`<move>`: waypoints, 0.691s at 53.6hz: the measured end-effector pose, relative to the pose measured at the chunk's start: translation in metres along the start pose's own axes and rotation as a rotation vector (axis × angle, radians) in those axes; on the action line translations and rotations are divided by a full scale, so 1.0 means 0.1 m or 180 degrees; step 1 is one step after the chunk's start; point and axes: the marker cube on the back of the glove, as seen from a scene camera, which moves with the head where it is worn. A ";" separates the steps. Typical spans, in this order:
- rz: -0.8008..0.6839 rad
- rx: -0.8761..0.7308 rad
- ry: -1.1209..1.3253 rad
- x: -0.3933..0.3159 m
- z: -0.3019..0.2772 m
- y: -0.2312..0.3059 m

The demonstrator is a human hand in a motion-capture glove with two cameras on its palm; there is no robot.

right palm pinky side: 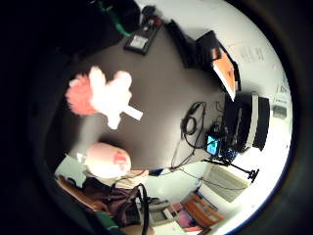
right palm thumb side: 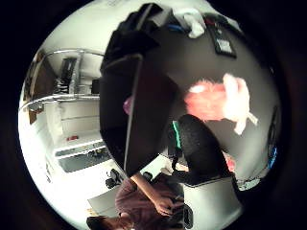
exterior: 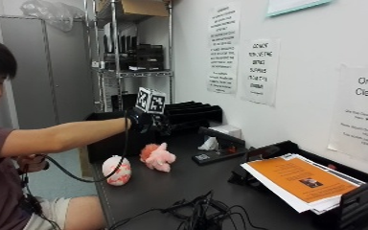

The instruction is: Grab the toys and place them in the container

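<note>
Plainly, the hand (exterior: 147, 120) hangs above the pink toy (exterior: 158, 156).

Outside view looks along tabletop (exterior: 171, 184) from beside the person; both palm views look down, sharing pink plush toy (right palm pinky side: 102, 95).

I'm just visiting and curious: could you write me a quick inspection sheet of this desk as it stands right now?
Surface: dark matte table.
Job's things: fluffy pink-and-white plush toy and round white-and-pink egg-shaped toy lie apart on the table; black box-shaped container stands behind them.
Clutter: black paper tray with orange-covered sheets; white tissue box.
Hand: black-gloved right hand raised above the plush toy, holding nothing seen; fingers not clear.
Cables: black tangle near the table's front.
Surroundings: metal shelving, paper notices on the wall.
</note>
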 end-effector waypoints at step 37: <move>0.0055 -0.0099 0.0384 0.20 1.11 -0.41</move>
